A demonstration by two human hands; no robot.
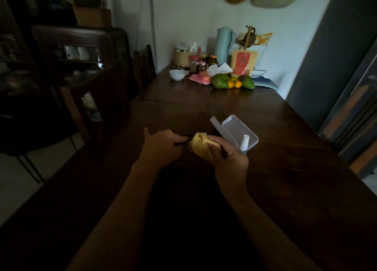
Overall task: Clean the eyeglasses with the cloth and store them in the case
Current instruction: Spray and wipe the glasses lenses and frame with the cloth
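Dark-framed eyeglasses (184,142) are held above the dark wooden table (285,168); only parts of the frame and temples show. My left hand (163,143) grips the frame from the left. My right hand (229,155) pinches a yellow cloth (201,146) folded over one lens. Just behind my right hand a clear plastic case (237,131) lies open on the table, its lid tilted up. A small white spray bottle (244,143) stands in front of the case.
At the table's far end stand a white bowl (177,74), jars, a woven basket, a red-labelled pouch (241,63), green fruit and oranges (232,82). A dark chair (143,66) and a cabinet are on the left, a door on the right.
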